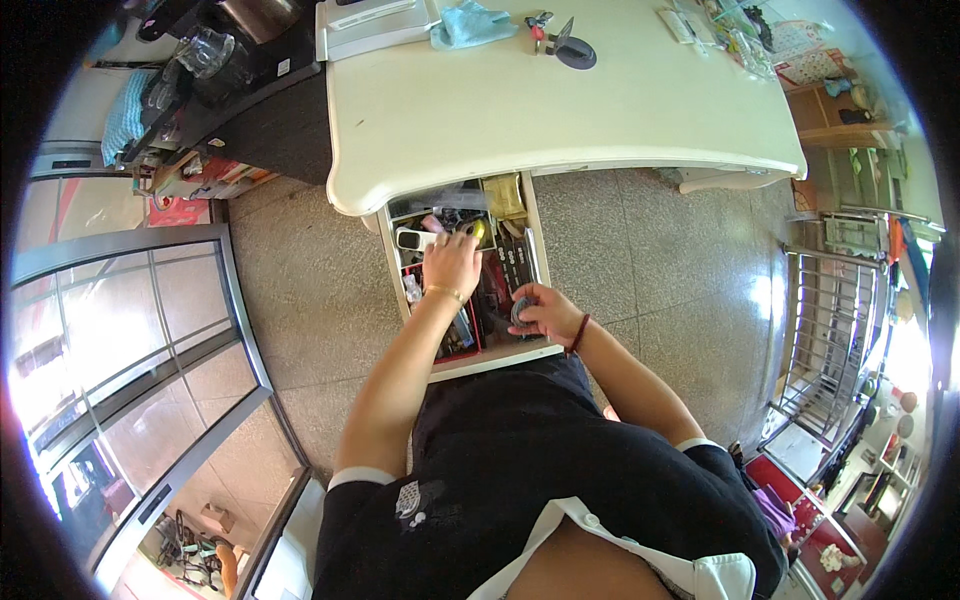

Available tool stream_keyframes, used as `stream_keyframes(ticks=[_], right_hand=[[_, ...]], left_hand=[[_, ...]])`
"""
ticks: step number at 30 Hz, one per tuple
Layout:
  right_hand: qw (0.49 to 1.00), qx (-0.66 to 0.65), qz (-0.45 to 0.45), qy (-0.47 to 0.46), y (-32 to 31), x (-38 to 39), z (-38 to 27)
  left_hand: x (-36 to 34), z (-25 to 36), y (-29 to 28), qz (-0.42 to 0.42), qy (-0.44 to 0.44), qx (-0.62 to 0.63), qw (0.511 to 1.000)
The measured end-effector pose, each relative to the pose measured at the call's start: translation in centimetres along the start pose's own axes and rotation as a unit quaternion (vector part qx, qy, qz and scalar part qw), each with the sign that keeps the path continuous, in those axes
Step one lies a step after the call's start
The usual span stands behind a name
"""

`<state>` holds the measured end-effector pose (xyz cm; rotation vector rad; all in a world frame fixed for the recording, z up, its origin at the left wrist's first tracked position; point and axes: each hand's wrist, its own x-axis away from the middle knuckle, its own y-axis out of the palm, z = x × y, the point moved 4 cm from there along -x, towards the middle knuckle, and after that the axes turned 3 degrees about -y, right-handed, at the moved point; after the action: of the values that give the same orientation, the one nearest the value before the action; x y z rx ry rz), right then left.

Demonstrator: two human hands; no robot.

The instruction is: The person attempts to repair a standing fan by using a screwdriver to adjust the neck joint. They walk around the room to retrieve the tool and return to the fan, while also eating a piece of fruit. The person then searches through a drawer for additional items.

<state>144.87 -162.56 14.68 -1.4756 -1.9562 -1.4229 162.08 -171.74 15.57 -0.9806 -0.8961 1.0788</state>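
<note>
An open drawer [540, 230] full of small items lies in front of me. My left hand [455, 265] reaches into its middle, fingers stretched forward and slightly apart. Beside its fingertips is a small yellow object [479, 232], a little blurred; a white object with a dark oval window [413, 240] lies just left of them. At the drawer's near right corner, my right hand [548, 313] is closed around a small round grey-blue thing [520, 311], perhaps a roll of tape, partly covered by the fingers. Long dark boxes [513, 262] lie along the right side.
Above the drawer stands a cream table [570, 120] with a light blue cloth [470, 25] and a dark oval-based object [574, 50]. A red-edged tray [462, 354] sits inside the drawer. Glass-paned doors [150, 330] stand left, a metal rack [825, 330] right.
</note>
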Motion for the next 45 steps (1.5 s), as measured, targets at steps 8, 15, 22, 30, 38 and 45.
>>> stream_keyframes(ticks=[8,15,22,30,38,45], right_hand=[[0.998,-0.009,0.067,-0.002,-3.1,1.5,1.4],[0.993,0.017,0.115,-0.03,-3.9,-1.0,-1.3],[0.722,0.614,0.24,-0.209,-0.7,-6.3,-8.9],[0.513,0.822,0.231,-0.086,1.2,-10.5,-9.9],[0.595,0.742,0.276,-0.141,0.4,-10.2,-9.9],[0.828,0.435,0.316,-0.161,-1.7,-8.6,-11.1]], left_hand=[[-2.4,-1.3,2.6,0.098,-0.008,-0.011,0.995],[-1.8,-2.1,3.3,0.034,-0.009,-0.001,0.999],[-1.0,-1.8,2.6,0.066,0.031,-0.043,0.996],[0.3,-1.8,1.3,0.011,0.047,-0.075,0.996],[0.8,-2.1,1.9,0.06,-0.013,-0.044,0.997],[-1.2,-1.1,2.9,0.091,-0.012,-0.009,0.996]])
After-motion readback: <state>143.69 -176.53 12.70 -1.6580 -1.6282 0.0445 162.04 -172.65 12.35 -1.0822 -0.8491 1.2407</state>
